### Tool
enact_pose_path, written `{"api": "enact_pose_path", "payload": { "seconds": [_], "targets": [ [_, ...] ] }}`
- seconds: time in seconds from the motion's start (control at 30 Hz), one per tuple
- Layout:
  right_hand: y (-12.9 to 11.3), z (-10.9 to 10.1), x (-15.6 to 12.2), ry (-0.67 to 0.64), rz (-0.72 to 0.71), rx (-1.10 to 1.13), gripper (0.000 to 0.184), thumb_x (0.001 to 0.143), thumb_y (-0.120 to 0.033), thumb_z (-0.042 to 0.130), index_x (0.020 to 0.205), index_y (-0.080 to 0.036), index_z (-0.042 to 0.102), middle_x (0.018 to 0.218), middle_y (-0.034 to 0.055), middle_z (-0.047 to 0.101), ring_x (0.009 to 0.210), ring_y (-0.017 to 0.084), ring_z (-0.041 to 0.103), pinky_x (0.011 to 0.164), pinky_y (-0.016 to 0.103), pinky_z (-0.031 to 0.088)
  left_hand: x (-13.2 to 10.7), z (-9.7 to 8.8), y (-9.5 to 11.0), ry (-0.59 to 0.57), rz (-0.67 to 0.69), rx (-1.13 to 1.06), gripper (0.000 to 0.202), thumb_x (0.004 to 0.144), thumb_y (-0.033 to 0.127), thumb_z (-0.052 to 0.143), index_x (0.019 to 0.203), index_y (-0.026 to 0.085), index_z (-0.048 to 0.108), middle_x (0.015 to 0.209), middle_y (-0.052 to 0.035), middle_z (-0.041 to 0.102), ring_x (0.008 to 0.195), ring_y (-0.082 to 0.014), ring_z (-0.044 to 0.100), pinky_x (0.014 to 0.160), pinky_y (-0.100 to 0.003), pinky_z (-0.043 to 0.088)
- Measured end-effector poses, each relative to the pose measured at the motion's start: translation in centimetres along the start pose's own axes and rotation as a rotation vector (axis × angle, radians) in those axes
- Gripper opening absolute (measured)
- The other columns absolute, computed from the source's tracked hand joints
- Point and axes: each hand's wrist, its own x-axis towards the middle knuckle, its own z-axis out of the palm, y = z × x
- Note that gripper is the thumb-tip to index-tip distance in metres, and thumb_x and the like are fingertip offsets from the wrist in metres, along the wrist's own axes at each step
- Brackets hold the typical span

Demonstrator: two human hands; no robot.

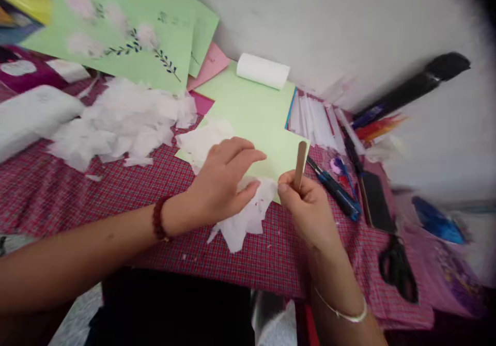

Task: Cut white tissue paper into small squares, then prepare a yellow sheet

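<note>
My left hand rests on a bunch of white tissue paper pieces, fingers curled and pressing them against a light green paper sheet on the red checked cloth. My right hand is closed around a wooden craft stick, held upright just right of the tissue. A red bead bracelet is on my left wrist and a thin white bangle on my right.
A heap of torn white tissue lies at left. Green sheets with tissue flowers lean at the back. A white tissue roll, pens, white paper strips, black scissors and a black tube lie to the right.
</note>
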Motion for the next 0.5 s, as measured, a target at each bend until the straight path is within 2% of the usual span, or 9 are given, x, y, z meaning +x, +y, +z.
{"api": "enact_pose_path", "payload": {
  "seconds": [0.07, 0.13, 0.2, 0.27, 0.37, 0.5],
  "targets": [
    [-0.2, 0.2, 0.1, 0.026, 0.045, 0.085, 0.013, 0.080, -0.027, 0.063, 0.072, -0.022, 0.054, 0.054, -0.0083, 0.035, 0.045, 0.008, 0.025, 0.043, 0.024, 0.018, 0.0, -1.0, 0.9, -0.107, 0.007, -0.131, 0.003, 0.085, 0.019, 0.059, 0.085, 0.017, 0.061, 0.086, -0.0048, 0.062, 0.084, -0.0177, 0.057, 0.076, -0.032, 0.045],
    [-0.5, 0.4, 0.2, 0.011, 0.089, 0.163, 0.016, 0.079, -0.031, 0.064, 0.071, -0.022, 0.053, 0.051, -0.0093, 0.032, 0.042, 0.007, 0.022, 0.041, 0.024, 0.016, -0.1, -1.5, 1.6, -0.250, -0.060, -0.302, 0.013, 0.087, 0.019, 0.055, 0.075, 0.017, 0.059, 0.071, 0.0002, 0.057, 0.068, -0.0124, 0.054, 0.065, -0.026, 0.043],
    [-0.8, 0.6, 0.0, -0.060, 0.145, 0.243, 0.019, 0.077, -0.035, 0.066, 0.070, -0.023, 0.052, 0.048, -0.0106, 0.030, 0.040, 0.007, 0.018, 0.039, 0.024, 0.014, 0.0, -1.5, 2.1, -0.466, -0.224, -0.545, 0.017, 0.088, 0.020, 0.051, 0.073, 0.016, 0.059, 0.061, 0.0038, 0.051, 0.056, -0.0084, 0.046, 0.053, -0.022, 0.036],
    [-1.0, 0.7, -0.3, -0.130, 0.170, 0.290, 0.019, 0.076, -0.035, 0.067, 0.071, -0.022, 0.054, 0.047, -0.0111, 0.030, 0.039, 0.006, 0.017, 0.039, 0.023, 0.013, 0.1, -1.3, 2.4, -0.609, -0.419, -0.750, 0.016, 0.087, 0.023, 0.050, 0.077, 0.016, 0.060, 0.057, 0.0058, 0.047, 0.051, -0.0071, 0.041, 0.048, -0.020, 0.032],
    [-0.9, 0.7, -0.5, -0.162, 0.169, 0.278, 0.016, 0.076, -0.031, 0.069, 0.072, -0.021, 0.058, 0.049, -0.0096, 0.035, 0.042, 0.006, 0.022, 0.042, 0.023, 0.016, 0.4, -1.0, 2.6, -0.668, -0.585, -0.914, 0.012, 0.082, 0.027, 0.056, 0.077, 0.015, 0.058, 0.057, 0.0068, 0.045, 0.051, -0.0064, 0.039, 0.047, -0.019, 0.031],
    [-0.5, 0.6, -0.5, -0.174, 0.149, 0.180, 0.013, 0.078, -0.028, 0.068, 0.072, -0.020, 0.060, 0.057, -0.0058, 0.046, 0.048, 0.008, 0.033, 0.045, 0.023, 0.021, 0.4, -0.9, 2.5, -0.659, -0.597, -0.946, 0.019, 0.080, 0.031, 0.057, 0.068, 0.016, 0.054, 0.055, 0.0066, 0.042, 0.050, -0.0060, 0.035, 0.046, -0.019, 0.029]
  ]
}}
